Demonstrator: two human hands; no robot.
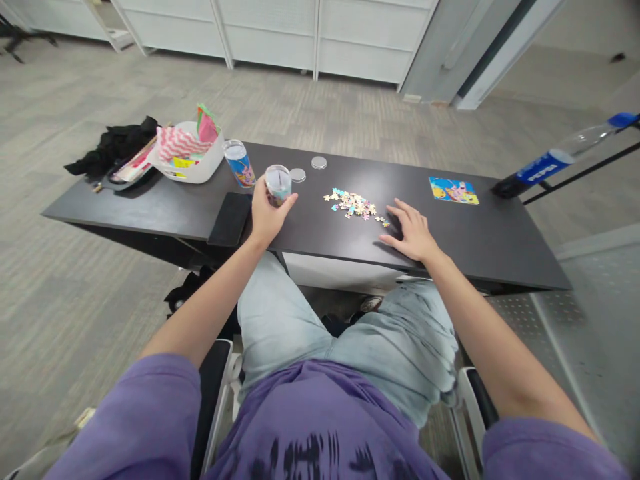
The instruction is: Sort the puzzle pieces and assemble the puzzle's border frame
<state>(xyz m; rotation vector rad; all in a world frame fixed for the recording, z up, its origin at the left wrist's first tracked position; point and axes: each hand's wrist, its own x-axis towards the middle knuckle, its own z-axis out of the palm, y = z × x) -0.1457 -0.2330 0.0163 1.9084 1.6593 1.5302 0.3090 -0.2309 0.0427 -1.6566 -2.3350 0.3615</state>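
As right fingers (pixel 406 213) spread, puzzle pieces (pixel 354 204) lie beside.

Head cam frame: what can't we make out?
Head view, all:
- Lower side of held jar: behind left hand
- Prints on single puzzle pieces: too small
- Card details: small, blurred
- Bottom of basket: under striped cloth
- Rest of black rack: right edge cuts it
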